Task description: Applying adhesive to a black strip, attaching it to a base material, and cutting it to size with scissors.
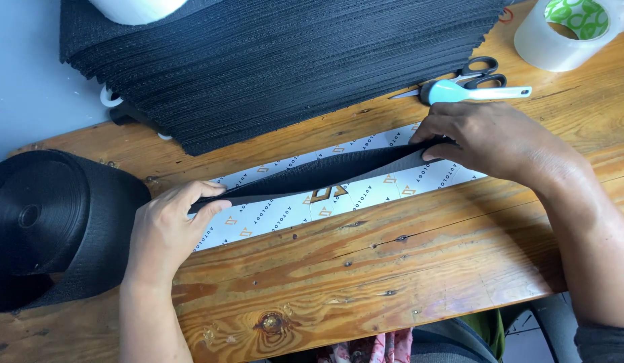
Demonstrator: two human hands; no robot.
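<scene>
Black strip (pixel 325 173) lies across the frame's middle on a white printed band (pixel 285 212). Left hand (pixel 167 232) pinches its lower-left end; right hand (pixel 490 138) pinches its upper-right end, both palms down.

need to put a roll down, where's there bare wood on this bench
Free: the wide wooden bench strip between the white printed strip and the near edge, between left hand and right hand. Crowded: the back, with the black mat stack, scissors, tape roll; black webbing roll fills the left end.
</scene>
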